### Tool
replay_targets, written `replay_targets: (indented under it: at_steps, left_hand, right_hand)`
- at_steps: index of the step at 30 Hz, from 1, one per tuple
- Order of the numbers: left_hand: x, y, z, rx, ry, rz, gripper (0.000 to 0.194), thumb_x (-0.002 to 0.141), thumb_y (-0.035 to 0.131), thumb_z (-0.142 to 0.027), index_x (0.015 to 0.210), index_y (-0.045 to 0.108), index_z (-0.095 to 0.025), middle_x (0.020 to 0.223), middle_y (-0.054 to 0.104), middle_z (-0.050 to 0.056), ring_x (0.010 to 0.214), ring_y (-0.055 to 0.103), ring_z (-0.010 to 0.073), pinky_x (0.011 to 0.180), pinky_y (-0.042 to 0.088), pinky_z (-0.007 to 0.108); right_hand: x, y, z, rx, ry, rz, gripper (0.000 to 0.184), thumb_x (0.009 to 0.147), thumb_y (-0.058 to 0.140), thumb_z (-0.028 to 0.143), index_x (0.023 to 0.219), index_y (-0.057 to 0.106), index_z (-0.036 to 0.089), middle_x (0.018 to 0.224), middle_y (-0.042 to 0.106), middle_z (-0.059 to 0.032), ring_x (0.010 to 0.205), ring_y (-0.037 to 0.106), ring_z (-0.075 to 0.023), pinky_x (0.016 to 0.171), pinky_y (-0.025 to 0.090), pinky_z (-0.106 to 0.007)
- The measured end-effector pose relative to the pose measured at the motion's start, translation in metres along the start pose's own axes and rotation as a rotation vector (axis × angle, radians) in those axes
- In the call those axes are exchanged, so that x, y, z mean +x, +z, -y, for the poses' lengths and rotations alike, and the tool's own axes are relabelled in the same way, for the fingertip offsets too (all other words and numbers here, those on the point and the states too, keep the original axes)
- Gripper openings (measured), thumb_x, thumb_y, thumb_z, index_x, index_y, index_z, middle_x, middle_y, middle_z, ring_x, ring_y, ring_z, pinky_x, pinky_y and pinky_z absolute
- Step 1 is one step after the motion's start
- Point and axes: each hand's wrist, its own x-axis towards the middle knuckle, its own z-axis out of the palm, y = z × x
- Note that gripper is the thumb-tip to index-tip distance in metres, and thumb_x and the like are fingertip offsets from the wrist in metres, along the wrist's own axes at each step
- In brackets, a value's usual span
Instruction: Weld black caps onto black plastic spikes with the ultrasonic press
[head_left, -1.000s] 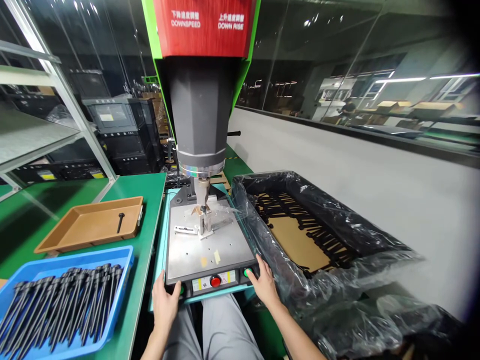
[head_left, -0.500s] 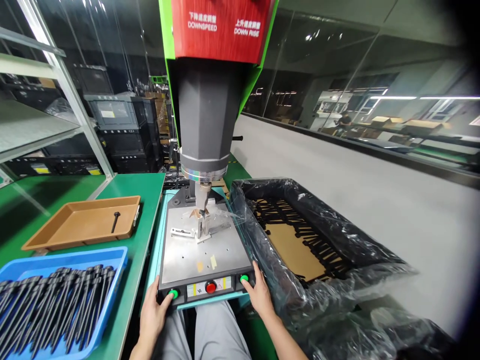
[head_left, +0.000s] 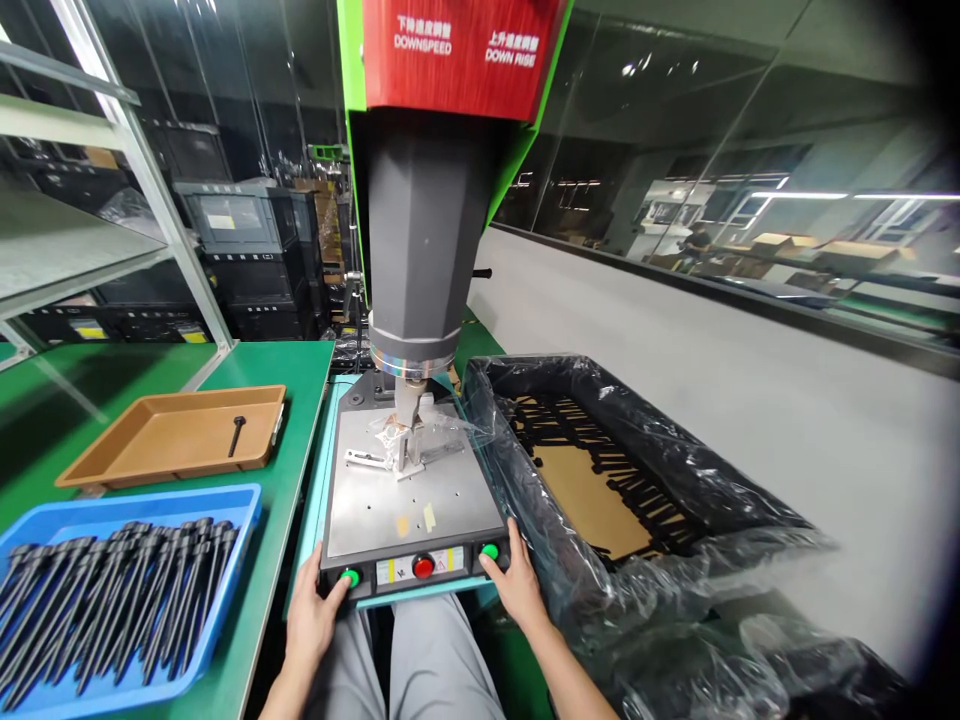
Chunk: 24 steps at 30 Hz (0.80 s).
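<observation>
My left hand (head_left: 313,605) rests at the left front corner of the press base, its thumb on the left green button (head_left: 349,579). At the opposite corner, my right hand (head_left: 519,578) has its thumb on the right green button (head_left: 489,552). Both hands have thumb and fingers apart and hold nothing. Between them sits a red button (head_left: 423,567). The grey press head (head_left: 420,240) is lowered, its metal horn (head_left: 409,402) at a small metal fixture (head_left: 406,455) on the steel plate (head_left: 405,510). Clear film surrounds the fixture; the part inside it is hard to make out.
To the left, a blue tray (head_left: 251,510) holds many black long-stemmed plastic parts (head_left: 127,600). Behind it, a brown tray (head_left: 172,430) has one black part (head_left: 237,436). On the right, a film-lined box (head_left: 600,372) contains rows of black parts around cardboard.
The press head and horn have come down closer to the fixture. Both hands keep their places with thumbs on the green buttons. The view has shifted slightly.
</observation>
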Motion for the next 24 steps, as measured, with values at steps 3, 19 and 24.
replay_targets:
  at_steps: [3,19,24]
  left_hand:
    - [0.0,0.0,0.0,-0.01,-0.002,0.004,0.073,0.073,0.063,-0.051,0.137,0.046,-0.021,0.141,0.048,0.013,0.133,0.042,0.0325,0.112,0.032,0.047]
    - [0.057,0.02,-0.155,-0.543,-0.027,0.157,0.043,0.079,0.065,-0.05,0.107,0.067,-0.017,0.118,0.065,0.014,0.112,0.059,0.0267,0.092,0.049,0.037]
    - [0.097,0.044,-0.198,-0.754,-0.255,0.213,0.051,0.068,0.074,-0.055,0.097,0.066,-0.013,0.104,0.067,0.014,0.088,0.065,0.0196,0.072,0.052,0.03]
  right_hand:
    - [0.0,0.0,0.0,0.001,-0.008,-0.001,0.082,0.083,0.055,0.046,0.152,0.018,0.019,0.155,0.028,-0.0144,0.142,0.028,-0.0304,0.113,0.03,-0.049]
    - [0.0,-0.003,0.0,0.084,0.019,0.019,0.085,0.081,0.056,0.05,0.15,0.022,0.016,0.153,0.031,-0.0166,0.141,0.03,-0.0307,0.112,0.03,-0.048]
    - [0.003,-0.014,0.008,0.143,0.049,-0.013,0.074,0.078,0.059,0.054,0.141,0.042,0.02,0.142,0.047,-0.0137,0.134,0.041,-0.0313,0.11,0.036,-0.047]
